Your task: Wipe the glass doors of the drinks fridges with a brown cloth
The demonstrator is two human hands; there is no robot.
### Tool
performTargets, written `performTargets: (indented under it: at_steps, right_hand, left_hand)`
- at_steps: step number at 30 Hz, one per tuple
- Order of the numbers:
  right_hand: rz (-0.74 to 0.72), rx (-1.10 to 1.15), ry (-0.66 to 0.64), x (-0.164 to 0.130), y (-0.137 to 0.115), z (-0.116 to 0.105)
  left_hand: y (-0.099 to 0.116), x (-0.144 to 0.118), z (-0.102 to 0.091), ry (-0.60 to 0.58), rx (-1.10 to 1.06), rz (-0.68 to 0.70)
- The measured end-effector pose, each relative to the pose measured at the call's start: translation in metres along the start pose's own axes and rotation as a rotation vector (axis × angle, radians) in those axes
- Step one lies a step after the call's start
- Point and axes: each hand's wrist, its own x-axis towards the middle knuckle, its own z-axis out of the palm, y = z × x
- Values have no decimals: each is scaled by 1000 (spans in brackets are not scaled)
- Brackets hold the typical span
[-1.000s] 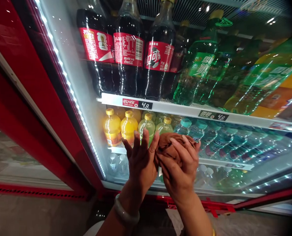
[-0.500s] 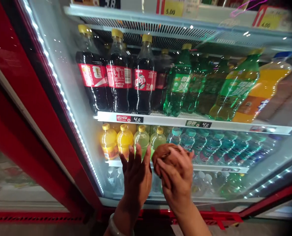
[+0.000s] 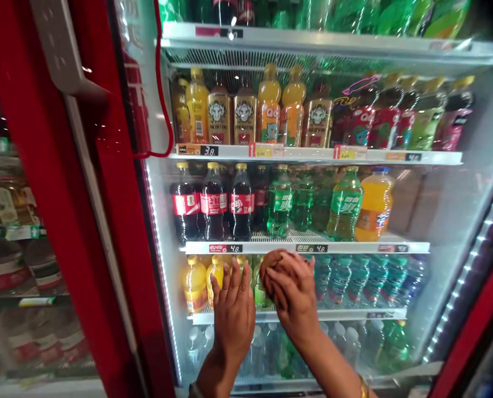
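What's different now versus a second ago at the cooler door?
The view has pulled back and tilted up, bringing a higher shelf of tea and juice bottles into sight. The right hand still presses the brown cloth to the glass door; the left hand stays flat beside it.

top shelf bottles (image 3: pixel 313 11) cut off by edge, price labels (image 3: pixel 225 248) unreadable

- The cloth (image 3: pixel 276 265) bunched under the right hand (image 3: pixel 294 298) is brown, matt, soft fabric with creases.
- The glass door (image 3: pixel 445 210) of the cooler is smooth and glossy, catching light reflections.
- The door frame (image 3: pixel 35 221) is shiny red, hard-looking, lacquered.
- The cola bottles (image 3: pixel 213 204) are clear glossy plastic with slick printed labels.
- The shelf rails (image 3: pixel 304 247) look like smooth white plastic.
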Motion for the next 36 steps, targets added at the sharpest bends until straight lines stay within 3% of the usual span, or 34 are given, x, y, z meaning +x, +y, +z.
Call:
performTargets:
  at_steps: [5,10,12,18,24,26,31,33,36]
  right_hand:
    - [111,-50,79,57,0,-2]
    - [-185,-52,-99,67,-10,6]
    - [-241,-58,-129,78,-6,3]
    - [-63,-123,-68,143,-14,8]
    - [-413,-61,-338,141,-25,7]
    - [-410,-74,-334,153,-18,1]
    - [-227,-162,-206,197,-13,1]
    - [-273,-167,-232,198,-14,-1]
    - [-473,-137,-356,190,-7,-17]
  left_hand:
    - [-9,43,-16,34,-42,-46]
    - [-18,67,-19,-91,-10,-39]
    - [-22,70,-23,-126,-2,-35]
    - [-35,102,-40,-140,20,-99]
    - [-47,114,-62,-176,41,-105]
    - [-48,118,-67,-183,48,-89]
    - [-39,150,-69,-149,51,-50]
    - [-34,163,-71,-136,53,-28]
    - [-28,175,-76,-141,58,27]
